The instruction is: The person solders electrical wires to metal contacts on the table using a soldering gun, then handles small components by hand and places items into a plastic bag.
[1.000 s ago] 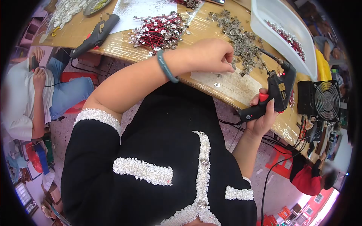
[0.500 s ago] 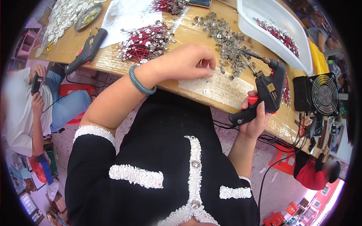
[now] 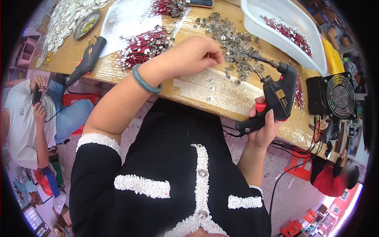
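Note:
My left hand (image 3: 199, 54), with a bracelet at its wrist, hovers over the near edge of a pile of small metal clips (image 3: 233, 41). Its thumb and fingers are pinched together; what they hold, if anything, is hidden. My right hand (image 3: 262, 132) is wrapped around the grip of a black soldering gun (image 3: 281, 93) with a red trigger. The gun's tip points left, over the pile. Below my left hand, a pale stained strip (image 3: 237, 96) lies along the table edge, with a few metal clips (image 3: 211, 88) set in a row on it.
Red wire bundles (image 3: 144, 47) lie left of the pile, beside white paper (image 3: 122, 23). A second soldering gun (image 3: 87, 59) rests farther left. At right stand a white tray (image 3: 252, 23) holding red wires and a fan (image 3: 339, 96). A co-worker (image 3: 27, 118) sits at left.
My left hand has moved slightly up and left, uncovering more metal clips on the strip. My right hand still holds the soldering gun, almost in the same place.

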`<state>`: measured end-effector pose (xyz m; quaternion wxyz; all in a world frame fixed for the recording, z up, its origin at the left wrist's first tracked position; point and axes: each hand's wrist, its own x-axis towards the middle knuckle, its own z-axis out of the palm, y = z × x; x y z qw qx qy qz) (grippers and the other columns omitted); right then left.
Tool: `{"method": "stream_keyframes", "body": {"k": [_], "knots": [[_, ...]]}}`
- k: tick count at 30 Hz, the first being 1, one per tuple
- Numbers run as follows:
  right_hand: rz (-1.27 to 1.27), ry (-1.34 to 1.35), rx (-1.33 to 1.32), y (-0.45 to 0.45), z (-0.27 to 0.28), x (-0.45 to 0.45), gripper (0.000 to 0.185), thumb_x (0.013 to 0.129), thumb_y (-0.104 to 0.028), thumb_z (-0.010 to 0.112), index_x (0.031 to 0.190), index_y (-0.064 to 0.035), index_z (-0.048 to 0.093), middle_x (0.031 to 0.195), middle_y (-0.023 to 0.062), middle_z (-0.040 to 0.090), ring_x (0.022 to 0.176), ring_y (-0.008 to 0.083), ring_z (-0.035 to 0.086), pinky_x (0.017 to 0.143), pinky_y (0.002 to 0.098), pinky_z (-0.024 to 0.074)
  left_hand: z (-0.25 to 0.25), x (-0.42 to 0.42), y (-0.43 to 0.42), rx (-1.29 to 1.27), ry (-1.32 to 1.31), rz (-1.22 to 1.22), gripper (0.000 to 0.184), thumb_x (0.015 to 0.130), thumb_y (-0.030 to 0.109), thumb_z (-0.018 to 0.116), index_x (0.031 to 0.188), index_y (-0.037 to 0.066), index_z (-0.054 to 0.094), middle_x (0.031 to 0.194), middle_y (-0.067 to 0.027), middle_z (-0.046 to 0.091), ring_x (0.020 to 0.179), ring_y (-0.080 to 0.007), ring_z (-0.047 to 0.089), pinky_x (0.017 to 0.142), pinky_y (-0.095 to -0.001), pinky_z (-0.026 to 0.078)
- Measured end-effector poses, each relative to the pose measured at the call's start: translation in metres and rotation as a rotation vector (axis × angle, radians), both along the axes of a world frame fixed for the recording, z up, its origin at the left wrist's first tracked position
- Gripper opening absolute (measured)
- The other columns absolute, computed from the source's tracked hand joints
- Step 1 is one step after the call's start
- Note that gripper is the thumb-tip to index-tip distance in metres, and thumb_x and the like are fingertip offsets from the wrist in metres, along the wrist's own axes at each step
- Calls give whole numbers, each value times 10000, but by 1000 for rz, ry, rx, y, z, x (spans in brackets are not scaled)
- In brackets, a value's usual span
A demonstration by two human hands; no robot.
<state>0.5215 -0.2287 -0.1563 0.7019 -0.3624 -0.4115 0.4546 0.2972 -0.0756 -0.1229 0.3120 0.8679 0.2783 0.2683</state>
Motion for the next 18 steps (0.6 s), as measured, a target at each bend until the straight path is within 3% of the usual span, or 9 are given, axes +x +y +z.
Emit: {"method": "stream_keyframes", "body": {"k": [9,12,16,18], "knots": [[9,89,12,1,-1,0,362,867,-146,557,1170,31,471,992,194,586,717,217,577,623,311,492,5,-23,-9,-152,118,-127,155,784,52,640,935,23,661,830,-90,579,797,-221,582,725,-299,463],[-16,-14,-16,0,1,-1,396,897,-211,530,1202,23,434,1024,181,551,695,191,545,593,288,465,10,-25,-13,-136,62,-70,177,785,49,640,959,22,654,841,-91,584,815,-219,581,738,-302,458],[-39,9,-26,-2,-1,0,392,901,-211,525,1205,21,440,1008,173,556,685,181,543,578,267,460,32,-50,-20,152,-92,41,166,785,62,655,937,-2,639,887,-73,615,815,-178,589,730,-292,462],[-34,16,-7,0,-1,-1,373,902,-210,518,1186,21,445,1007,170,554,679,183,539,567,267,452,38,-77,-13,153,-165,230,148,789,77,661,916,3,641,867,-52,627,800,-151,587,712,-273,456]]}}
